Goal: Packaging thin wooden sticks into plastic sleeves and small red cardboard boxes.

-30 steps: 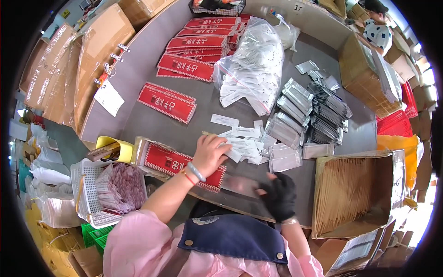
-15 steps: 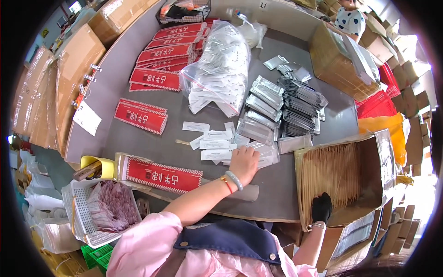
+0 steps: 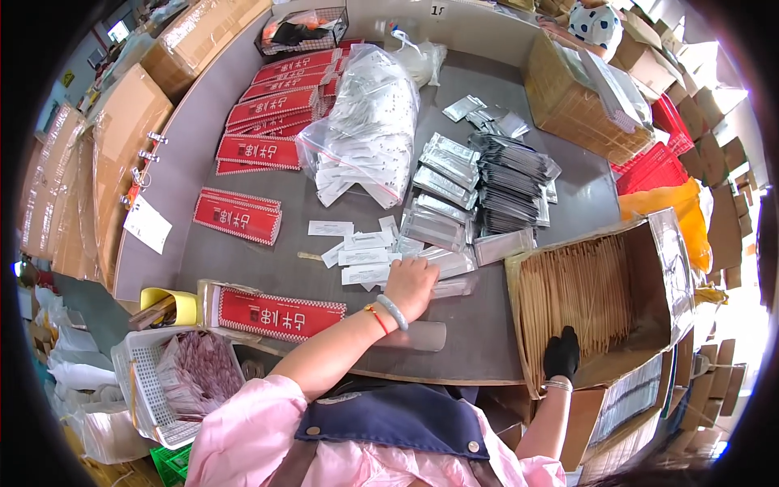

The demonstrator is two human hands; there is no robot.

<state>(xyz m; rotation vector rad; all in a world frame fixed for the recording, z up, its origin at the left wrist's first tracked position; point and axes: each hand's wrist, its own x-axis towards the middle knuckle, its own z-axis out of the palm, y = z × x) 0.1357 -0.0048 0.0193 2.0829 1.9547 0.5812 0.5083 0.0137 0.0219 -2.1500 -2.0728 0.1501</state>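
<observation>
My left hand (image 3: 411, 289) lies back-up over several white printed packets (image 3: 365, 256) and clear flat sachets (image 3: 449, 264) near the table's front. Its fingers are bent and close together, and their tips are hidden, so what they hold I cannot make out. My right hand (image 3: 561, 355), in a black glove, reaches into an open cardboard box (image 3: 661, 325) at the right. It touches the near part of a tightly packed row of thin tan paper-like pieces (image 3: 572, 296). The dark glove hides how its fingers are placed.
Red printed sleeves (image 3: 260, 150) lie stacked at the left, beside a big clear bag of white packets (image 3: 369, 122). Silver sachets (image 3: 511, 178) are piled mid-table. A yellow cup (image 3: 180, 307) and white basket (image 3: 138, 373) stand front left. Another person (image 3: 591, 28) is at the far right.
The whole view has shifted slightly, so the table things sit further left. My right hand is a little deeper in the box; my left hand stays over the packets.
</observation>
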